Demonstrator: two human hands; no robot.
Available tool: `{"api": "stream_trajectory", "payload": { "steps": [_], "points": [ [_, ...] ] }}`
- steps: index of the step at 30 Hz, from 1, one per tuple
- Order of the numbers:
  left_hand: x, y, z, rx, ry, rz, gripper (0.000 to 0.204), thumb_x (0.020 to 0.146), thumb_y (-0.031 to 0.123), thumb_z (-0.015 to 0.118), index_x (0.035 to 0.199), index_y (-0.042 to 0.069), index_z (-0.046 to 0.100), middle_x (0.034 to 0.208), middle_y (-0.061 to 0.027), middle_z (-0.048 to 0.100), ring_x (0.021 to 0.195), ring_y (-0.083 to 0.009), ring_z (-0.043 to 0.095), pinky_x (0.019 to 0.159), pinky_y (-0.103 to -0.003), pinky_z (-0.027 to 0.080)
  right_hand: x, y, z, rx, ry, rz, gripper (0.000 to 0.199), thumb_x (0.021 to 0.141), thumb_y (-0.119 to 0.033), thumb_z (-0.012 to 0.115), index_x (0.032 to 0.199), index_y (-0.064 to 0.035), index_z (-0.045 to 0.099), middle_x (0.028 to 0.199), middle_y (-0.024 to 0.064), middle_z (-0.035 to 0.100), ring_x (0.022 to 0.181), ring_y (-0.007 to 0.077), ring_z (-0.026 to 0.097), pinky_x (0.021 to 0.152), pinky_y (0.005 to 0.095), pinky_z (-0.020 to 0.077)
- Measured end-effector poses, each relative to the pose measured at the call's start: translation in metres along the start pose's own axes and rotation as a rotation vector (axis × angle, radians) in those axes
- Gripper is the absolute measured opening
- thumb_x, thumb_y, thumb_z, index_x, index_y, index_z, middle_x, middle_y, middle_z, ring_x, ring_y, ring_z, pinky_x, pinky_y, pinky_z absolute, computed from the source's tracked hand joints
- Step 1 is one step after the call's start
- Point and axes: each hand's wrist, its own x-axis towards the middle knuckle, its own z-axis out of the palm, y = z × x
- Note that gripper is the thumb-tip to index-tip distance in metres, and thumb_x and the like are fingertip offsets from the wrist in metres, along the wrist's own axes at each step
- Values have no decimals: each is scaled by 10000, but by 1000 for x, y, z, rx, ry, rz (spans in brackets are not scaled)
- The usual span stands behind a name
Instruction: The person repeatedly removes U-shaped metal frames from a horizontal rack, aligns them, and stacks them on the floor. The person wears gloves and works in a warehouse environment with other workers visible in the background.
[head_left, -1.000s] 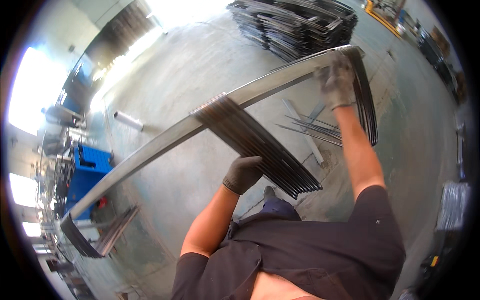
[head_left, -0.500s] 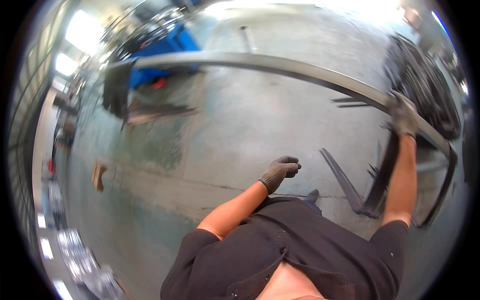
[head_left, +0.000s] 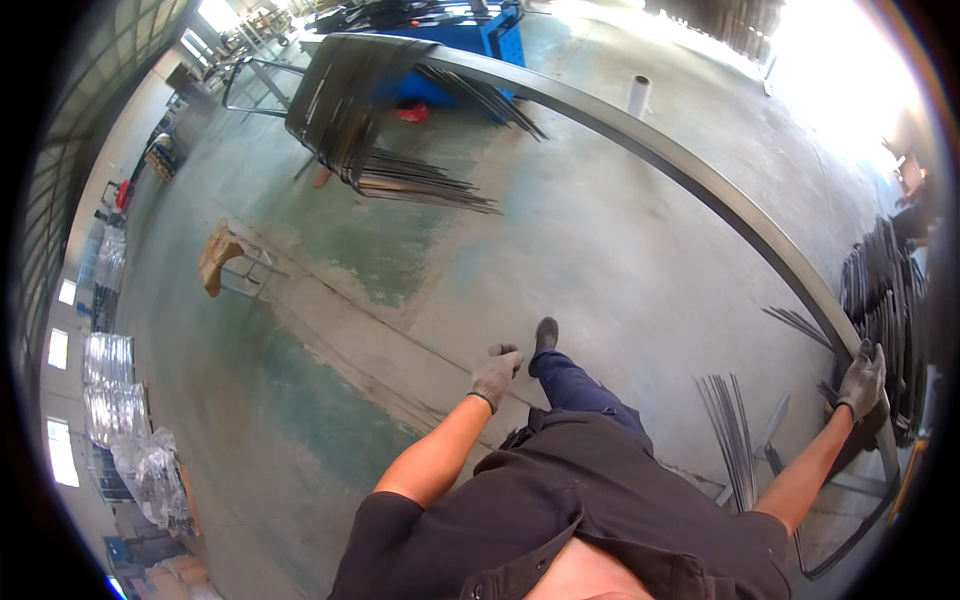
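A long grey metal beam (head_left: 690,165) runs from the far left to the near right. My right hand (head_left: 862,382), in a grey-brown work glove, lies against its near right part with fingers stretched out. Dark thin metal strips hang over the beam beside that hand, and their lower ends (head_left: 728,440) show under my forearm. My left hand (head_left: 497,374), gloved alike, is in front of my body, apart from everything. Its fingers are curled in, and nothing shows in them. At the beam's far end hangs a thick bundle of dark strips (head_left: 345,100).
Beyond the beam stands a blue metal workbench (head_left: 500,42) with dark pieces on top. A stool with a brown cover (head_left: 216,258) stands on the left. Wrapped silver stacks (head_left: 112,385) line the left wall. More dark strips (head_left: 882,295) are piled at the right. A pale upright post (head_left: 640,95) stands beyond the beam.
My view has swung to the right, so the far bundle, the stool and the blue bench show more fully. My right hand has shifted nearer along the beam; a foot has stepped forward.
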Motion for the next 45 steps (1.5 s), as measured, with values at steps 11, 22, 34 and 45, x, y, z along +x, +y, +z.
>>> {"api": "stream_trajectory", "payload": {
  "steps": [11, 22, 34, 45],
  "points": [
    [107, 336, -123, 514, 477, 1031, 315, 1000, 86, 781, 1294, -23, 753, 1213, -178, 804, 1162, -290, 772, 1049, -393, 594, -111, -481, -77, 387, 18, -469, 463, 1148, -562, 612, 1320, -187, 822, 1223, 97, 839, 1142, 342, 786, 1199, 516, 537],
    [248, 463, -230, 831, 760, 1063, 314, 1000, 140, 748, 1284, 10, 772, 1228, -203, 794, 1132, -411, 753, 1029, -490, 595, -256, -754, -178, 1541, -403, -728, 587, 851, -70, 940, 1404, -31, 746, 1354, 198, 785, 1282, 398, 744, 1115, 474, 586],
    [291, 495, -298, 530, 258, 1308, 166, 951, 17, 772, 1116, 32, 794, 1055, -196, 785, 965, -419, 774, 843, -468, 618, -368, -1010, -160, 1594, -1291, 197, 583, 911, -233, 988, 1361, 56, 757, 1146, 93, 833, 993, 170, 771, 903, 341, 627],
    [295, 472, -292, 573, 151, 1133, 200, 955, 30, 701, 1130, 41, 796, 1100, -200, 788, 1029, -437, 761, 909, -508, 611, -375, -1018, -182, 1453, -1110, 175, 428, 821, -261, 910, 1168, -20, 843, 1054, 146, 877, 962, 246, 842, 930, 402, 646]
  ]
}}
